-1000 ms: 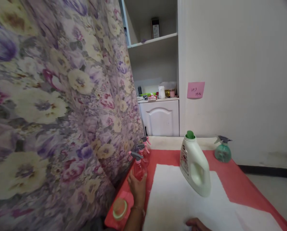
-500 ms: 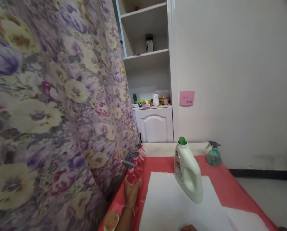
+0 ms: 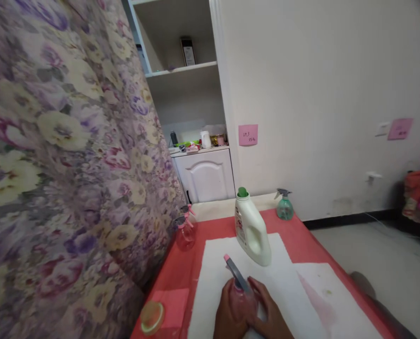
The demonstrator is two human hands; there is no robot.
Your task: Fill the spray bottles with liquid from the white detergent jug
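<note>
A pink spray bottle (image 3: 241,301) with a grey spray head and pink nozzle is held upright, slightly tilted, over the white paper (image 3: 210,282). My left hand (image 3: 225,310) wraps round its left side, and my right hand (image 3: 269,310) wraps round its right side. Beyond the hands, a large pale green jug (image 3: 254,233) with a green cap stands on the paper's far part. Two more pink spray bottles (image 3: 186,237) stand at the table's far left, one behind the other. A green spray bottle (image 3: 285,207) is at the far right corner.
A round container (image 3: 152,317) sits on the red table (image 3: 167,278) at the near left. A stained white sheet (image 3: 322,292) lies at the right. Floral curtain (image 3: 83,188) hangs along the left edge; a shelf cabinet (image 3: 206,176) is behind.
My left hand has brought one pink spray bottle from the left row to the front middle. My right hand has come up from the bottom edge onto it. The view has turned right.
</note>
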